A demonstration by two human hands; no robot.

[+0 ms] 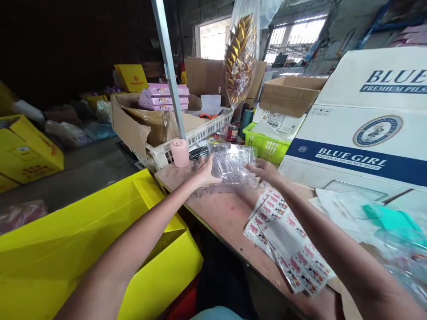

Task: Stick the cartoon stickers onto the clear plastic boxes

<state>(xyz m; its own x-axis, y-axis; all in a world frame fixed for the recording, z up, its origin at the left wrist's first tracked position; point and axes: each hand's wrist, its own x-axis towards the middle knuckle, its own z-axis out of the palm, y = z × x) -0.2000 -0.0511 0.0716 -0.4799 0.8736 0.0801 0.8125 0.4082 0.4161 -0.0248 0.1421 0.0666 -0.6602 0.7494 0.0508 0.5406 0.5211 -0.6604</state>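
Note:
Clear plastic packaging [233, 162], looking like several nested trays or boxes, is held over the far part of the wooden table [220, 211]. My left hand [205, 172] grips its left side, thumb toward me. On the right side, my right hand [263, 171] has its fingers closed on the edge. A pink cylindrical roll or jar [179, 153] stands just left of my left hand. Sheets of pink and black printed stickers [290, 242] lie overlapping beneath my right forearm.
A big open yellow box [173, 266] sits at the left, against the table edge. Behind are a white crate [200, 135] and a green basket [270, 144]. White cartons [360, 133] rise at the right. A metal post [170, 71] stands behind the pink item.

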